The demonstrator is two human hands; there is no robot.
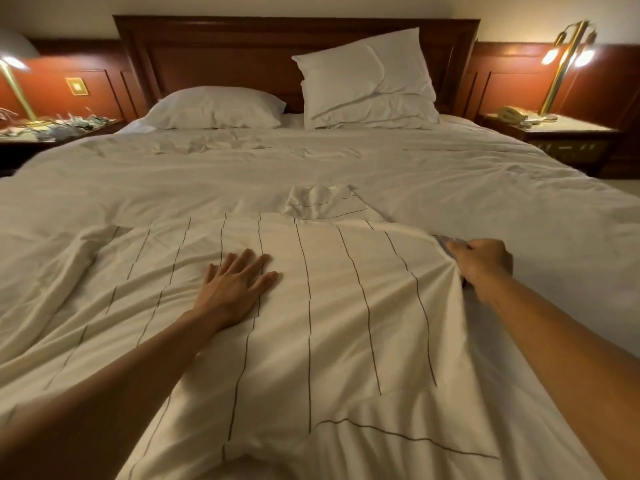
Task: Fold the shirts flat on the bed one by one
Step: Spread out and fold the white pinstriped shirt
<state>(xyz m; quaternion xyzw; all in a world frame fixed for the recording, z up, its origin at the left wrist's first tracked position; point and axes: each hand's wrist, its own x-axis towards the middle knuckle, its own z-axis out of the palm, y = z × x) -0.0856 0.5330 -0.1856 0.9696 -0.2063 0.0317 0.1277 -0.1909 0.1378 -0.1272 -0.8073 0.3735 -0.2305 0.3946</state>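
Note:
A white shirt with thin dark stripes (329,306) lies spread across the near part of the white bed (311,161). Its far end (322,202) is bunched and rumpled. My left hand (235,285) presses flat on the shirt's left-middle, fingers straight and spread. My right hand (481,261) grips the shirt's right edge, fingers curled round gathered cloth, and creases fan out from the grip. A small dark grey piece of cloth shows at that hand. My forearms hide parts of the shirt's near edge.
Two white pillows (214,109) (367,81) lean at the dark wooden headboard (225,53). The left nightstand (59,128) holds clutter and a lamp. On the right nightstand (554,129) stand a phone and a lit brass lamp (568,53).

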